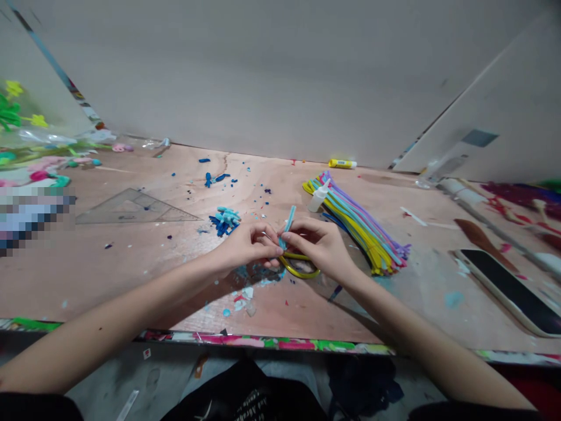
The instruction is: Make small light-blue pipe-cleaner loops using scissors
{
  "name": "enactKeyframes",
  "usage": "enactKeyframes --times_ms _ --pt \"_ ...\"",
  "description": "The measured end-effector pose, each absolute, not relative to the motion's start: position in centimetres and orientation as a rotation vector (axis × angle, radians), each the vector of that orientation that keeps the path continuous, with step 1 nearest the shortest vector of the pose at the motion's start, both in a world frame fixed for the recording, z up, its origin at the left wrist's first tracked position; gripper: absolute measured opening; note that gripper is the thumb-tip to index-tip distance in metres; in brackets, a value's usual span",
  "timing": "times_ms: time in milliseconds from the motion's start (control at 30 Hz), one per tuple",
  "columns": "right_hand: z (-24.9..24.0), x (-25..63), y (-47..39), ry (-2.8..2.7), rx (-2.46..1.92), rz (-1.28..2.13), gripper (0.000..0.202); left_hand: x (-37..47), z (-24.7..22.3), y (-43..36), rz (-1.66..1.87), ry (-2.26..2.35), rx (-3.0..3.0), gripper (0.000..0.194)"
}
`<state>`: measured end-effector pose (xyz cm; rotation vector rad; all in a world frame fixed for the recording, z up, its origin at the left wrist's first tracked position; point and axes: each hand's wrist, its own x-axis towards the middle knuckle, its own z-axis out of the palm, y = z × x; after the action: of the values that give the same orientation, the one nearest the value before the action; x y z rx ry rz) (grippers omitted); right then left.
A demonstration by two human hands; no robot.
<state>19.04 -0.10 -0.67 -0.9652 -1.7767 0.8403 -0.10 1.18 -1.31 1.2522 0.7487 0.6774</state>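
Light blue pipe cleaner pieces (pixel 289 221) stand upright between my two hands, over the middle of the wooden table. My left hand (pixel 254 245) pinches their lower part from the left. On the right, my right hand (pixel 318 242) has its thumb and fingers closed on the same pieces. Scissors with yellow handle loops (pixel 300 272) show just under my right hand; their blades are hidden. Left of my hands lies a small pile of cut light and dark blue pieces (pixel 225 219).
A bundle of coloured pipe cleaners (pixel 363 225) lies to the right, with a white glue bottle (pixel 318 199) on it. Behind is a yellow glue stick (pixel 342 164). A clear set square (pixel 135 207) lies left; a phone (pixel 511 289) lies right. White panels (pixel 263 76) stand behind.
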Motion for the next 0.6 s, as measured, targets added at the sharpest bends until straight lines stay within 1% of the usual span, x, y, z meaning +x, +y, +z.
enactKeyframes --times_ms 367,500,600 --pt "-0.45 19.02 -0.05 -1.718 -1.006 1.035 0.016 0.03 -1.61 1.27 0.684 0.766 1.325 0.017" --pt "-0.35 18.99 -0.02 -1.618 -1.021 1.173 0.023 0.09 -1.42 1.3 0.695 0.764 1.338 0.02" --pt "-0.32 19.02 0.01 -1.595 -1.034 1.213 0.026 0.14 -1.08 1.22 0.677 0.78 1.351 0.02"
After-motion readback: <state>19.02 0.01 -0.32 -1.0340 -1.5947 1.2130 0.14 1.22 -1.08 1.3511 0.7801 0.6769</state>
